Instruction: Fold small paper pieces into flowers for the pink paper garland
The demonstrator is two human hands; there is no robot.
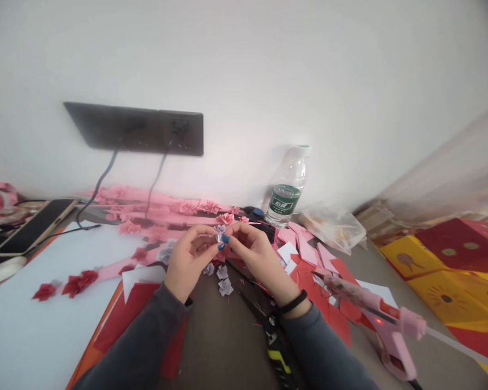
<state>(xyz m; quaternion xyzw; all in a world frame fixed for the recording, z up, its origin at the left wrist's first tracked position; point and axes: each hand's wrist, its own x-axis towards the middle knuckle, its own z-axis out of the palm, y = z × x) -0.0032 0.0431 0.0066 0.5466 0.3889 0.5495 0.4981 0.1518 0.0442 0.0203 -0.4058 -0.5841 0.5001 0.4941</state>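
Both of my hands meet over the middle of the table, pinching one small lilac paper flower (220, 233). My left hand (190, 260) has its thumb and fingertips closed on the flower's left side. From the other side, the thumb and index finger of my right hand (255, 255) press on it. Just below lie several loose lilac paper flowers (224, 286). Scissors (264, 319) with black blades and a black and yellow-green handle rest by my right wrist. Pink paper strips with pink flowers (187, 207) stretch behind my hands. Fingers hide part of the held flower.
A pink glue gun (374, 309) with a lit red light lies at right, near red paper sheets (313, 292). A water bottle (287, 189) stands by the wall. Yellow and red boxes (451, 281) sit far right. At left are a phone (36, 225) and white paper (61, 303).
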